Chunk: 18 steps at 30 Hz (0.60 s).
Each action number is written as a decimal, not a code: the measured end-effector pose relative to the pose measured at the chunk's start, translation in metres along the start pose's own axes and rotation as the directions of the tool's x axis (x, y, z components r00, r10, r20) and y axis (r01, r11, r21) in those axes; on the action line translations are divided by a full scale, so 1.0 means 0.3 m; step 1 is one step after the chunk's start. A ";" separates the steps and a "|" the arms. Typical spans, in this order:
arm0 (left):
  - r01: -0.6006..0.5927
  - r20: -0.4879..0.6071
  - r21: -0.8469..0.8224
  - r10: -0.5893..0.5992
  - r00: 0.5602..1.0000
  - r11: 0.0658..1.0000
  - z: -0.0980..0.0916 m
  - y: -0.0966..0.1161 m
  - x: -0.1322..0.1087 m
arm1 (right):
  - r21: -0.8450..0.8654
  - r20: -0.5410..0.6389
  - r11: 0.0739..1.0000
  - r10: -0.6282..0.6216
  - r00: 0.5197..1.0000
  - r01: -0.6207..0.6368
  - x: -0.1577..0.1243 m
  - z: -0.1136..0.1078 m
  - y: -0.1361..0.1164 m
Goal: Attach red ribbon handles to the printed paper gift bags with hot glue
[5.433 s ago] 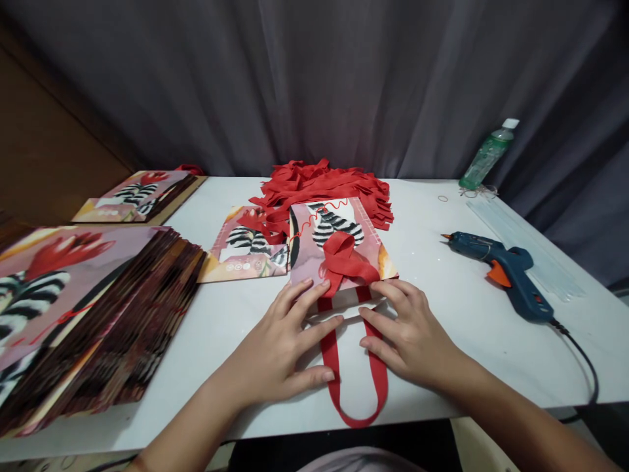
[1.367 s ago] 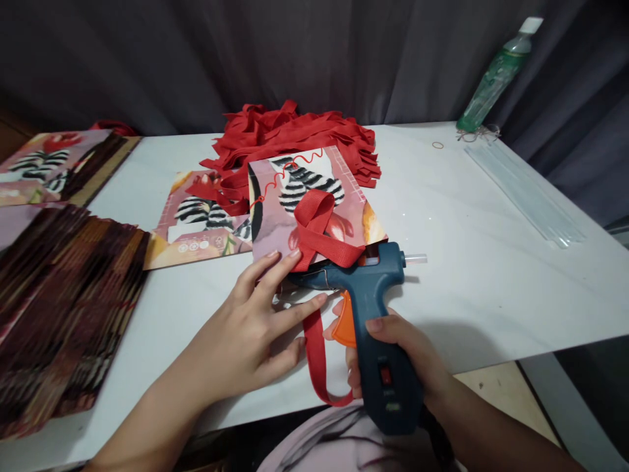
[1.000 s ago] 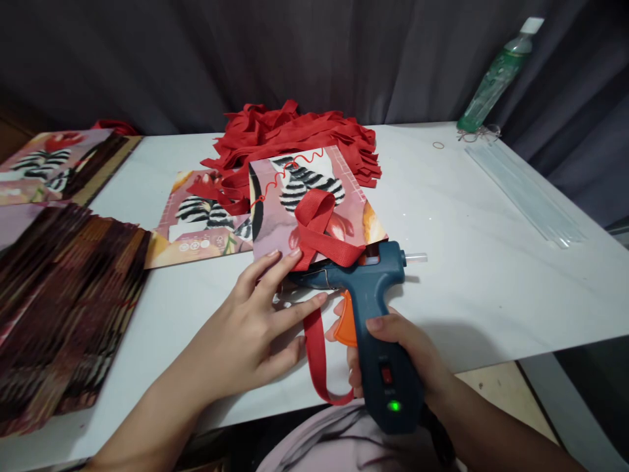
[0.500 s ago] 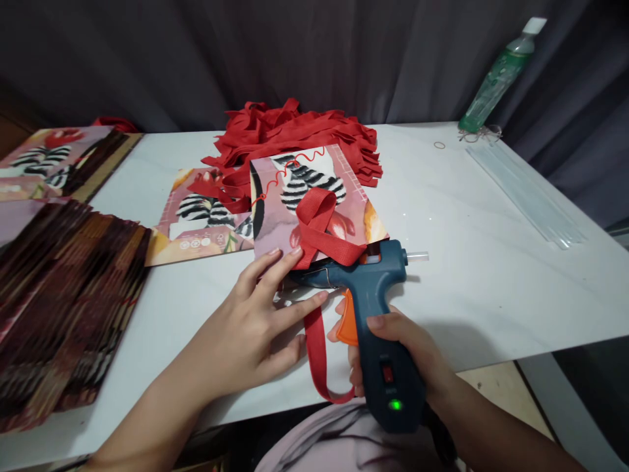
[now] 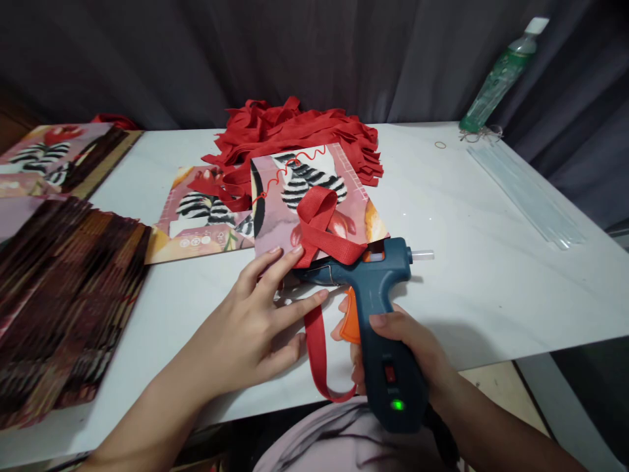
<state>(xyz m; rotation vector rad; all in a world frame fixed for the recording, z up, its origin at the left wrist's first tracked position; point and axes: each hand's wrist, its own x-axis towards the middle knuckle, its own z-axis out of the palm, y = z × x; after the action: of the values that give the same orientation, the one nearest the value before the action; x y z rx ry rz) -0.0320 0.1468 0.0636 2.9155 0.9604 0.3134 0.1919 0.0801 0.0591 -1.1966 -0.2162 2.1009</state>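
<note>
My right hand [image 5: 417, 347] is wrapped round the handle of a dark blue hot glue gun [image 5: 386, 314], fingers at its orange trigger. A green light glows on the handle and a clear glue stick [image 5: 423, 255] pokes out of the back. The nozzle points left, under the edge of a printed card piece [image 5: 275, 226] with zebra stripes; the tip is hidden. A red ribbon [image 5: 317, 226] lies looped on that card, its other end hanging down in front. My left hand [image 5: 260, 321] has its fingers spread, with fingertips resting on the card's near edge and the ribbon.
A heap of red ribbons [image 5: 299, 134] lies at the back. Another printed card [image 5: 209, 216] is beside it. Stacks of printed pieces [image 5: 63, 308] fill the left side. Clear glue sticks [image 5: 523, 196], a rubber band [image 5: 439, 145] and a green-labelled bottle [image 5: 501, 75] are at the right.
The glue gun has shifted slightly to the right in my right hand, its nozzle drawing back a little. My left hand, the card and the ribbon stay in place.
</note>
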 end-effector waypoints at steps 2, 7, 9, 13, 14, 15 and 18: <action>-0.037 -0.004 0.025 0.037 0.999 0.999 0.004 -0.005 0.000 | -0.008 -0.024 1.000 -0.013 1.000 0.013 -0.004 0.002 -0.007; -0.029 -0.013 0.022 0.029 0.999 0.999 0.011 -0.011 -0.003 | -0.028 0.014 0.999 -0.023 1.000 0.024 -0.008 0.004 -0.015; -0.019 -0.014 0.008 0.019 1.000 1.000 0.011 -0.009 -0.003 | -0.017 0.012 1.000 -0.008 1.000 0.008 -0.006 0.007 -0.013; -0.006 -0.014 -0.005 0.006 1.000 1.000 0.009 -0.002 0.000 | 0.023 -0.003 0.999 0.026 1.000 -0.026 -0.001 0.013 -0.010; -0.007 -0.013 -0.003 0.006 1.000 1.000 0.007 0.000 0.000 | 0.024 0.002 0.999 0.027 1.000 -0.027 -0.001 0.014 -0.010; -0.014 -0.017 -0.002 0.014 1.000 1.000 0.006 0.002 0.001 | 0.020 0.006 0.999 0.026 1.000 -0.026 -0.001 0.015 -0.011; 0.012 -0.010 -0.018 -0.012 1.000 1.000 0.000 0.008 0.003 | 0.006 -0.021 0.999 0.035 0.999 -0.035 -0.002 0.016 -0.015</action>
<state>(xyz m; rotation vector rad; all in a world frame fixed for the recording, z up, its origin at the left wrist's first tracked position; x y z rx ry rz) -0.0298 0.1454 0.0640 2.8934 0.9714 0.3344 0.1906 0.0839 0.0642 -1.2267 -0.1803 2.1165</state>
